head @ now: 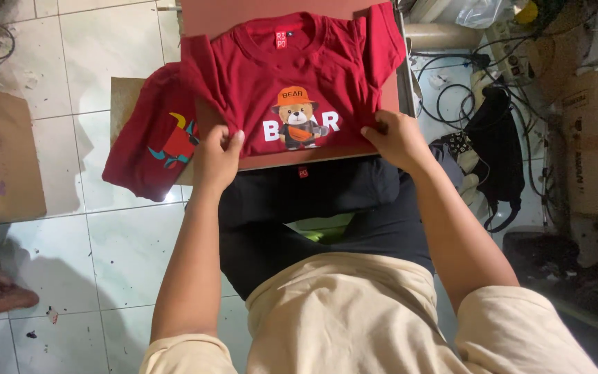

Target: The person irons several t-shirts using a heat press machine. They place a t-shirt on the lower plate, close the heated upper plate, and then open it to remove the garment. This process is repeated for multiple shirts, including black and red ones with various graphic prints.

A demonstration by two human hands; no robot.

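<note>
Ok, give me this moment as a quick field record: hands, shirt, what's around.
left hand: grips the lower hem of the red shirt
right hand: grips the hem on the other side
red shirt: flat on a board, bear print up
second shirt: red, left of the board
cables: tangled, on the right

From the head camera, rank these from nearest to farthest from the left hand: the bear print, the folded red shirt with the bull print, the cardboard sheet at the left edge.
From the left hand:
1. Bear print, just right.
2. Folded red shirt, left.
3. Cardboard sheet, far left.
</note>
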